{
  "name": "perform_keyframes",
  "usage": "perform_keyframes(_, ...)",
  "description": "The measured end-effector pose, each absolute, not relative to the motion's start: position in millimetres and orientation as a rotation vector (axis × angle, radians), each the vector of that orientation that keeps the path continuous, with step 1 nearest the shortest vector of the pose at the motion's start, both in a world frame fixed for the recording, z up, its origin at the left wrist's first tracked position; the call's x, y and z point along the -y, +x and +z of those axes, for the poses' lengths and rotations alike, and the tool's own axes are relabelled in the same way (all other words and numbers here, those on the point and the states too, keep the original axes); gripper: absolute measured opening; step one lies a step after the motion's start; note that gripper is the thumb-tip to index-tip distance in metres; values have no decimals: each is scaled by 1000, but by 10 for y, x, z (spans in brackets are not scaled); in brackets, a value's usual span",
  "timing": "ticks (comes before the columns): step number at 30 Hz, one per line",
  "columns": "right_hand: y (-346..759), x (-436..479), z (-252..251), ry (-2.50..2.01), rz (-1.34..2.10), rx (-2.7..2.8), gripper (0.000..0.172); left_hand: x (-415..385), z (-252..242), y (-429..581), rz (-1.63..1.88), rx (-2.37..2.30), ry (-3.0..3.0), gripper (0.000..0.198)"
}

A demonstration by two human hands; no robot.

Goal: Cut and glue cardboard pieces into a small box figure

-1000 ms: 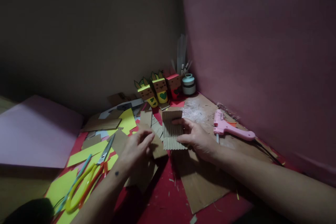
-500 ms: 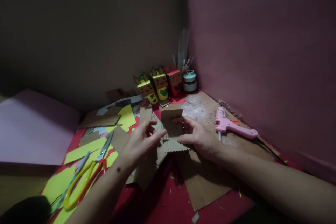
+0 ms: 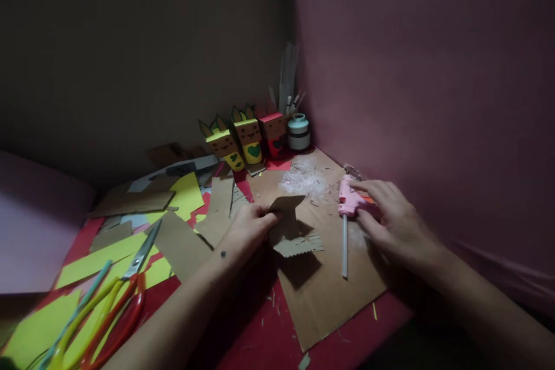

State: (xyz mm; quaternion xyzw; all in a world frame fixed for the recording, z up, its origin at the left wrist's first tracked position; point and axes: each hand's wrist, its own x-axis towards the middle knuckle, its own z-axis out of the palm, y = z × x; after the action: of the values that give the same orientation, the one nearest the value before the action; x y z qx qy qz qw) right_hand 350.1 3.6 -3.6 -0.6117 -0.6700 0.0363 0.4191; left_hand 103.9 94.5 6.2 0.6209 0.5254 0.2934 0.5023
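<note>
In my left hand [image 3: 255, 224] is a creased piece of corrugated cardboard [image 3: 288, 221], pinched at its left edge above the brown cardboard sheet. Its lower flap bends out to the right, showing a ridged, torn surface. On the right, my right hand [image 3: 392, 222] has its fingers and thumb around the pink glue gun [image 3: 348, 196]; the hand hides the handle. A long glue stick [image 3: 345, 248] sticks out of the gun toward me.
Yellow- and red-handled scissors [image 3: 141, 257] lie left on coloured paper scraps [image 3: 104, 257]. Several small cardboard figures [image 3: 247, 133] and a teal-lidded jar [image 3: 299, 132] stand at the back. A large cardboard sheet [image 3: 329, 306] covers part of the red tabletop [image 3: 243, 324]. A pink wall rises right.
My right hand has let go of the corrugated cardboard and moved right onto the glue gun. My left hand has closed on the cardboard. The view has turned slightly right.
</note>
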Motion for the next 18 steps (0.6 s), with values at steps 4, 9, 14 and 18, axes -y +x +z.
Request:
perform_keyframes(4,3791,17,-251,-1763,-140,1881,47,-931,-25,1067,812,-1413,1822,26)
perform_keyframes(9,3812,-67,-305,-1834,-107,1980,50,-803,29,936,931,-1524,2214,20)
perform_keyframes(14,3813,-129,-279,-1852,-131,2034,54,-811,0,904,747,-1091,2713,10)
perform_keyframes(18,3806,-117,-285,-1858,-116,1975,60,-871,-67,936,681,-992,2749,24)
